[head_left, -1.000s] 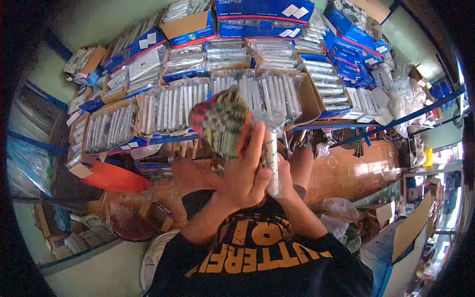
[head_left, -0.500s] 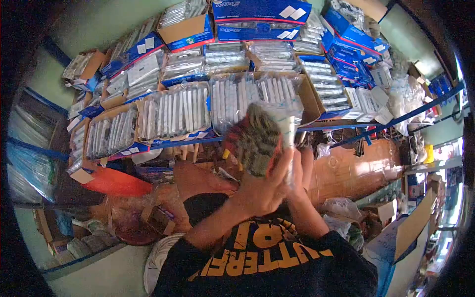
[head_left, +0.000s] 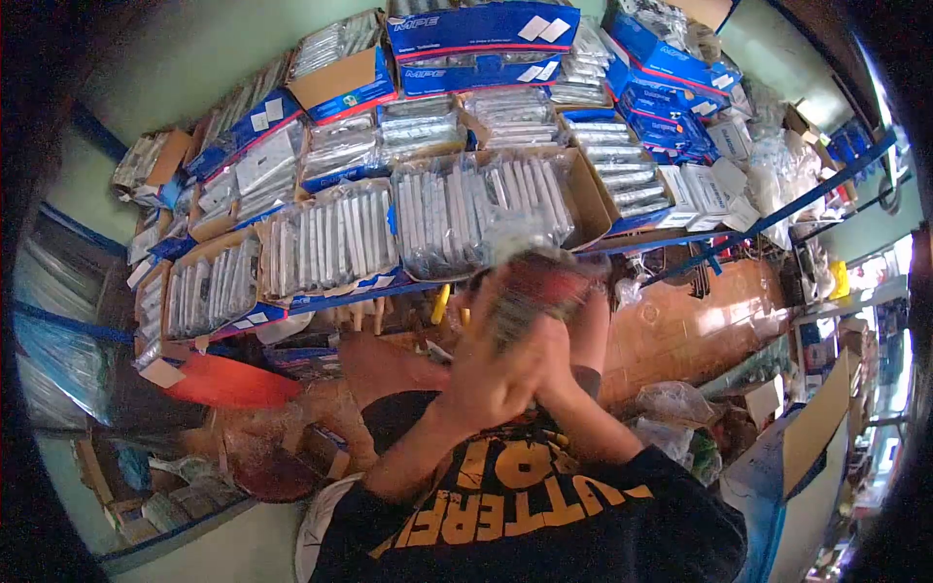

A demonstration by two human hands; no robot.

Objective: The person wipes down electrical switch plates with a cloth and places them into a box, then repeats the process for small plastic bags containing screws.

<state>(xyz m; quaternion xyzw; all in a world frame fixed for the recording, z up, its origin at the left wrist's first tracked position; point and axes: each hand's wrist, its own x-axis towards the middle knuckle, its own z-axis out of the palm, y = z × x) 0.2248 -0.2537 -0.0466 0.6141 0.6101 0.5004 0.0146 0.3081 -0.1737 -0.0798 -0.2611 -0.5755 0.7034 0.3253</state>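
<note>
A grey-green and red cloth-like bundle (head_left: 544, 282), smeared by motion, is in front of my chest above my lap. My left hand (head_left: 488, 384) is closed against its lower left side. Pressed in from the right, my right hand (head_left: 550, 358) also closes on it, and the two hands meet below. Clear plastic wrap (head_left: 515, 231) shows at the bundle's top, overlapping the nearest box of wrapped white panels (head_left: 481, 209). My fingertips are blurred and partly hidden behind the bundle.
A shelf with a blue edge (head_left: 379, 291) carries open cartons of plastic-wrapped panels (head_left: 330, 238). Blue MPE boxes (head_left: 481, 34) are stacked behind. A red sheet (head_left: 233, 381) lies at left below the shelf; an open carton (head_left: 807, 437) stands at right.
Both hands have drawn down and slightly left with the bundle. The wrapped white piece that stood up between my hands is now mostly hidden. The view has shifted slightly.
</note>
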